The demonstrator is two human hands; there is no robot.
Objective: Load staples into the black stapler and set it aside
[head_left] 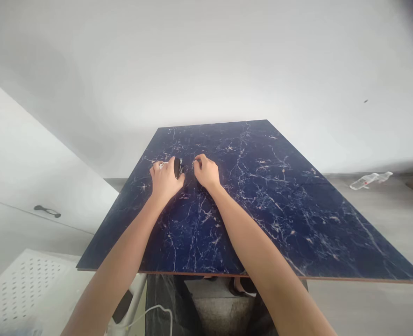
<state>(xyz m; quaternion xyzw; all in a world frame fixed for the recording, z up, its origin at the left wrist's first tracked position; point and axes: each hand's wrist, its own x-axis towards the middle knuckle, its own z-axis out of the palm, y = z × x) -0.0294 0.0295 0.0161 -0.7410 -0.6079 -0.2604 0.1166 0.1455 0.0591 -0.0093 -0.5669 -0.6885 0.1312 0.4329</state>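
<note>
My left hand (166, 179) is closed around a small black object (177, 168) just above or on the dark blue marbled tabletop (262, 196). Something thin and white shows between its fingers, and clear or shiny material edges the black part; the object's kind is not plain. A short way to the right, my right hand (206, 171) has its thumb and fingers curled together in a pinch. Whatever it may hold is hidden or too small to name. The two hands are apart, with a narrow gap between them.
A white wall stands behind the table. To the left are a white cabinet door with a dark handle (47, 211) and a white perforated panel (24, 284). A white cable (157, 307) hangs below the front edge. Clear plastic packaging (370, 180) lies at the right.
</note>
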